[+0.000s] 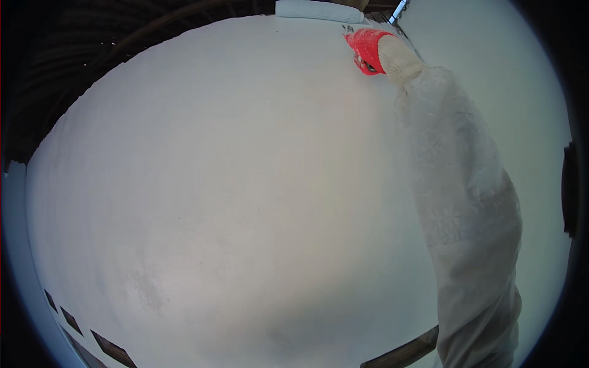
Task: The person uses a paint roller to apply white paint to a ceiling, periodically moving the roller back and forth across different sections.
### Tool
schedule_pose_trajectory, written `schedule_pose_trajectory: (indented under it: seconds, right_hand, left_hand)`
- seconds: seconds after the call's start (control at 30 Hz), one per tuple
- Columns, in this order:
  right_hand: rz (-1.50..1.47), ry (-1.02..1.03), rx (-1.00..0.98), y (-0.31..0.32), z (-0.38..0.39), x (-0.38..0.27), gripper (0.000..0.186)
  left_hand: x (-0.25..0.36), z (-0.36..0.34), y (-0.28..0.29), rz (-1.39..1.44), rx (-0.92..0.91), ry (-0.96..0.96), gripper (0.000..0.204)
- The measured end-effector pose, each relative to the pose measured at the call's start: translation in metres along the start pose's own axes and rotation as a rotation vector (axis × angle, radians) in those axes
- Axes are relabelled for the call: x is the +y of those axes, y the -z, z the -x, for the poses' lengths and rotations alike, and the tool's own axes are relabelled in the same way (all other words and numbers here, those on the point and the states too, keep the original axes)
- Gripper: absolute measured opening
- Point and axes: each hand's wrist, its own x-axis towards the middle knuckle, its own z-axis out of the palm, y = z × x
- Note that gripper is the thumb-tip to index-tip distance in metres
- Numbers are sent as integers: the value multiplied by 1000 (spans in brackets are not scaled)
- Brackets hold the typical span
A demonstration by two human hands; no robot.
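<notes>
My right hand, in a red-coated glove with a pale knitted cuff, is raised high against a broad white wall. Its fingers are closed around the handle of a paint roller, and the dark end of the grip shows below them. The roller's white sleeve lies sideways at the wall's top edge, just left of and above the hand. A thin, translucent white cover wraps my right forearm. My left hand is out of the picture.
Dark roof beams show beyond the wall's uneven top edge. Another pale wall meets it on the right. Brown wooden pieces line the bottom, with several at lower left. A dark object stands at the right rim.
</notes>
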Motion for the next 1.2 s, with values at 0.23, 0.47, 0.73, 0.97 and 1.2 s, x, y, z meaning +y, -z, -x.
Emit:
schedule_pose_trajectory:
  seconds: [0.23, 0.47, 0.73, 0.97, 1.2]
  right_hand:
    - [60, 1, 26, -20, 109, 46, 41]
    - [240, -185, 136, -52, 265, 155, 37]
    - [371, -437, 116, -83, 593, 350, 13]
    - [328, -349, 161, -89, 545, 310, 14]
    - [425, -180, 235, -96, 472, 304, 15]
  left_hand:
    - [6, 28, -24, 29, 1, -126, 35]
    - [17, 54, -20, 231, -196, -133, 32]
    - [18, 75, -42, 413, -298, -157, 29]
    - [14, 70, -64, 471, -438, -74, 28]
    - [4, 82, -82, 544, -391, -70, 28]
